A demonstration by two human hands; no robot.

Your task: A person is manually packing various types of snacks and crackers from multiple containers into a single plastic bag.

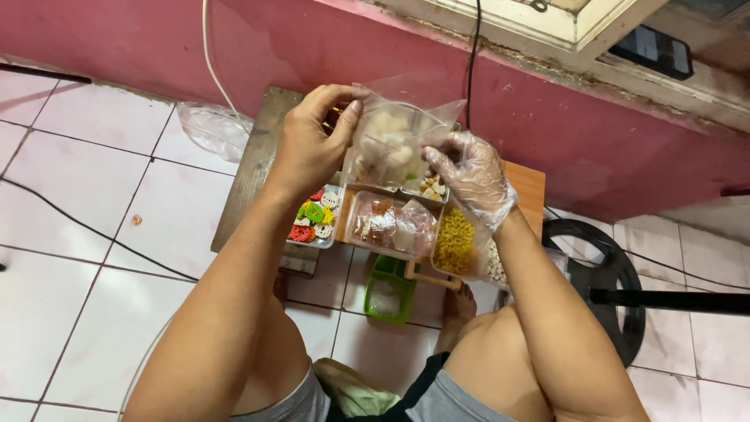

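- Head view: the left hand (312,144) pinches the top edge of a clear plastic bag (394,133), thumb and fingers closed on the rim.
- The right hand (473,176), in a thin disposable glove, grips the bag's other side, fingers curled around the film.
- The bag hangs above a low wooden table (258,156), over trays of coloured crackers (312,215), wrapped snacks (391,227) and yellow pasta (455,241).
- Judging by the grip, holding both rims level and the mouth wide keeps the pieces inside.
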